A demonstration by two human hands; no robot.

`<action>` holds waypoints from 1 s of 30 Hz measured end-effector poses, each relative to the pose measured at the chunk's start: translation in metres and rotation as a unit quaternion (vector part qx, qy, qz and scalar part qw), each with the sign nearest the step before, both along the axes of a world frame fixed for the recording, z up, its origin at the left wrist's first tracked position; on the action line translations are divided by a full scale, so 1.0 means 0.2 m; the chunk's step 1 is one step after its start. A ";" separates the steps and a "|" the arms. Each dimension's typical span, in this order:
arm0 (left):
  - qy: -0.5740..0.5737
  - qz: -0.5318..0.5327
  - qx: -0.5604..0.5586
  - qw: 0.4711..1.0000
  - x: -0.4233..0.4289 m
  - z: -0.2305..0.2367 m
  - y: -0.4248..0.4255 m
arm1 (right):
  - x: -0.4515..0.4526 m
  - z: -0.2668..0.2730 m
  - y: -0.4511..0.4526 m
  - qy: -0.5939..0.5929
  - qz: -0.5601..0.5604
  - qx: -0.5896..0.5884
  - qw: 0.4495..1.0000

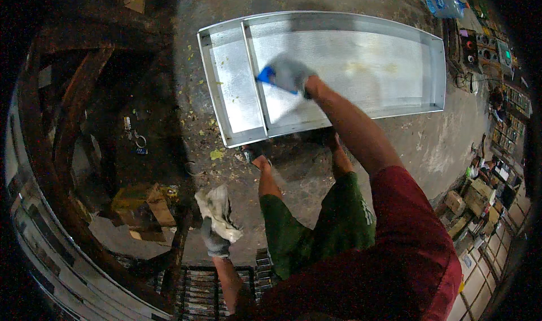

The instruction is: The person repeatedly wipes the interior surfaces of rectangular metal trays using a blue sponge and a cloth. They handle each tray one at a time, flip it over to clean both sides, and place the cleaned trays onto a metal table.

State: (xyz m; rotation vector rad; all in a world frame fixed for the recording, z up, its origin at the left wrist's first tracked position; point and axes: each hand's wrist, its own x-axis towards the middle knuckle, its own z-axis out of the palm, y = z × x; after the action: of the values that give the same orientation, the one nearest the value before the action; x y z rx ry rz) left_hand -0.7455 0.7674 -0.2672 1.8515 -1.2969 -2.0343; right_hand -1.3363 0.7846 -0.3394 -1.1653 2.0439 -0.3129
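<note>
A large shallow sheet-metal tray (372,88) lies in front of my feet, with raised walls all round. A thin metal divider (261,105) splits off a narrow compartment on its left. My right hand (290,70), in a grey work glove and blurred, is over the larger compartment close to the divider. It grips a flat blue tool (266,74), perhaps a scraper; whether its edge touches the metal I cannot tell. Low on the left, my gloved left hand (217,241) holds a crumpled whitish rag (216,209), away from the tray.
Yellowish flakes (217,154) litter the concrete floor by the tray's left side. Cardboard boxes (144,206) and a dark wooden frame (84,75) stand at left. On the right are a water jug (444,5) and cluttered boxes (478,194). A slatted rack (203,293) is below.
</note>
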 end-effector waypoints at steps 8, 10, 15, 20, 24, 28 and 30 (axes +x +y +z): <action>0.129 0.173 -0.052 0.975 -0.90 0.20 -0.27 | 0.22 0.16 0.16 -0.089 0.211 0.140 0.963; 0.180 0.175 -0.034 0.967 -1.01 0.38 -0.33 | 0.14 0.26 0.13 -0.387 0.085 0.169 0.903; -0.025 -0.014 -0.366 0.930 -1.39 0.81 -0.30 | -0.07 -0.04 0.30 -0.106 0.024 0.024 0.994; 0.149 0.044 -0.112 0.981 -2.05 0.62 -0.27 | 0.17 0.24 0.62 -0.145 0.081 0.051 0.985; 0.007 -0.137 -0.306 0.942 -2.80 0.11 -0.04 | -0.03 0.28 1.23 0.041 -0.136 0.089 0.986; -0.295 -0.451 -0.586 0.605 -2.90 -0.78 -0.16 | -0.71 0.11 2.24 0.296 -0.245 0.243 0.891; -0.392 -0.570 -0.666 0.281 -2.68 -1.06 -0.44 | -1.19 0.26 2.59 0.301 -0.347 0.193 0.867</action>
State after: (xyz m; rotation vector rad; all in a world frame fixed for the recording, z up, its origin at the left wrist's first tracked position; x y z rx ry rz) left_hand -1.2807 0.6787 -0.4788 0.5365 -3.1893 1.0471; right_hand -1.5752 1.3017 -0.2871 -0.2377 2.8672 0.1592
